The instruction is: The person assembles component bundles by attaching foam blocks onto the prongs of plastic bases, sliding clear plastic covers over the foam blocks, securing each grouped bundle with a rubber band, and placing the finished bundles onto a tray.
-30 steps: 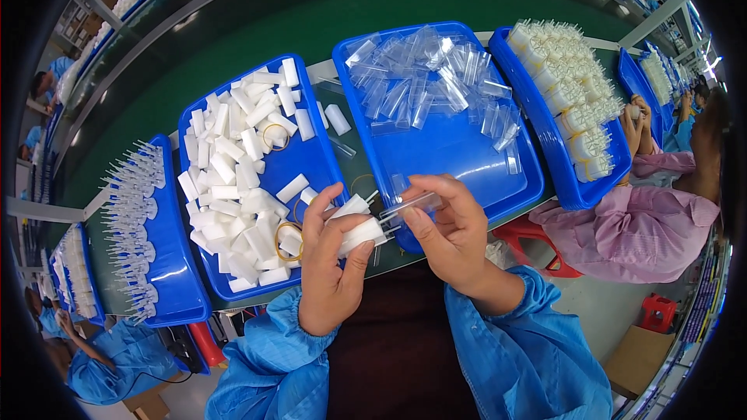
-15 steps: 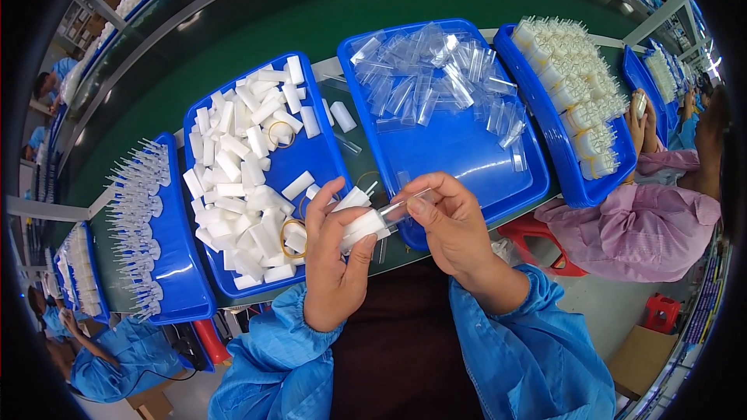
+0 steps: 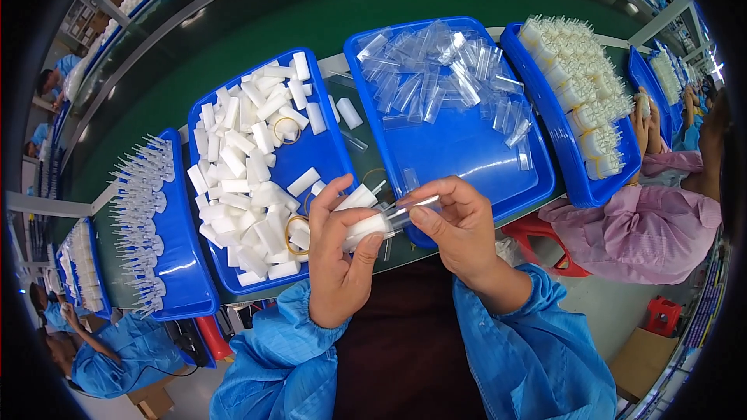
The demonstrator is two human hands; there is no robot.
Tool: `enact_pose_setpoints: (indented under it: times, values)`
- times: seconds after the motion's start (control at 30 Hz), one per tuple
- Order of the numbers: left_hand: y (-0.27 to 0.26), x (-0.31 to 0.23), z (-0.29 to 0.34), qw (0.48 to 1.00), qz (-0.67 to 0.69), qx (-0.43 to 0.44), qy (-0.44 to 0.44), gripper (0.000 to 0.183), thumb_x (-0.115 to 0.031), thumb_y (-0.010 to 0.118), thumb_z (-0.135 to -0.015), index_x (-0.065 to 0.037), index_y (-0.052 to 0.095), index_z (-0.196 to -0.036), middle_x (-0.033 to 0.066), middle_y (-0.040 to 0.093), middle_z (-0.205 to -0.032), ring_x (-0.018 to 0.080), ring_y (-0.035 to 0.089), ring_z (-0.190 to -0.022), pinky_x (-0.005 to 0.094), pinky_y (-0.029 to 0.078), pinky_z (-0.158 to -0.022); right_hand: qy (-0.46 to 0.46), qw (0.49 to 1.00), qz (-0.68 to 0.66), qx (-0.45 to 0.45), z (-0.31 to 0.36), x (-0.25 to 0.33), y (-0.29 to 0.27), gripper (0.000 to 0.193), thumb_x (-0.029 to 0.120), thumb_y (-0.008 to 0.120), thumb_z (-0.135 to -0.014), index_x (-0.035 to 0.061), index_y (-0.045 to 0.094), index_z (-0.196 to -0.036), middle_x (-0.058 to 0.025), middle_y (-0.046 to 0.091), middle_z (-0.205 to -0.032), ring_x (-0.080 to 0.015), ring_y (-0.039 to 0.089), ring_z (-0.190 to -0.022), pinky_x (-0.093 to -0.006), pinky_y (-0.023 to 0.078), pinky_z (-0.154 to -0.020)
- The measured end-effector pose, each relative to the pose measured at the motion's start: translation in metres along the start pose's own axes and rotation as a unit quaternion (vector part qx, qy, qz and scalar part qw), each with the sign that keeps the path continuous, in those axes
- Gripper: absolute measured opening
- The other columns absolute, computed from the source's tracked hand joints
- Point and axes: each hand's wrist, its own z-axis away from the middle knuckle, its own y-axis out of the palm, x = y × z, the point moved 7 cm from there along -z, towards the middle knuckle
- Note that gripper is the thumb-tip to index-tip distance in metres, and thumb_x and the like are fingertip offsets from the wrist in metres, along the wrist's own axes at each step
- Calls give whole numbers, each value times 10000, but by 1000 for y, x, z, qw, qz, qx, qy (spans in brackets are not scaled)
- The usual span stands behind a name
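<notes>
My left hand [image 3: 336, 268] is closed round a white block [image 3: 364, 232], thumb on the near side and fingers on the far side. Between the thumb and fingers of my right hand [image 3: 463, 235] is a clear plastic sleeve [image 3: 401, 218], its left end meeting the block's right end. Whether the sleeve goes over the block I cannot tell. Just beyond my left fingers another white piece [image 3: 359, 198] shows, partly hidden. Many similar white blocks [image 3: 233, 162] lie heaped in a blue tray [image 3: 320, 157] on the left. Loose clear sleeves [image 3: 424, 78] fill the far part of another blue tray [image 3: 455, 167].
At the far left, a blue tray [image 3: 183, 276] holds rows of thin-stemmed clear parts [image 3: 140, 222]. On the right, a blue tray [image 3: 554, 128] carries bundled white parts [image 3: 580, 85]. A co-worker in pink [image 3: 634, 229] sits to the right. Two loose white blocks [image 3: 348, 113] lie between the middle trays.
The clear sleeve in my right hand has tipped lower, more in line with the white block. My left hand keeps its hold. The whole view has shifted slightly.
</notes>
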Motion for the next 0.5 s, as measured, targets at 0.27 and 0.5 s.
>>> enact_pose_setpoints:
  times: [0.27,0.5]
  values:
    - [-3,2,1,999,-19,-37,1,161,-137,599,-862,-36,581,-986,179,392,-1290,310,428,-1162,376,368,-940,6,997,-69,-18,5,-13,5,188,15,633,-837,-16,566,-1010,-114,634,-983,-140,591,-927,-255,474,-829]
    - [-4,11,0,994,87,-55,-31,103,-143,568,-882,-47,566,-922,173,404,-1265,280,445,-1106,367,365,-929,-44,998,-35,-26,10,-8,9,203,-5,640,-824,-20,564,-1012,-122,633,-997,-153,595,-934,-262,478,-828]
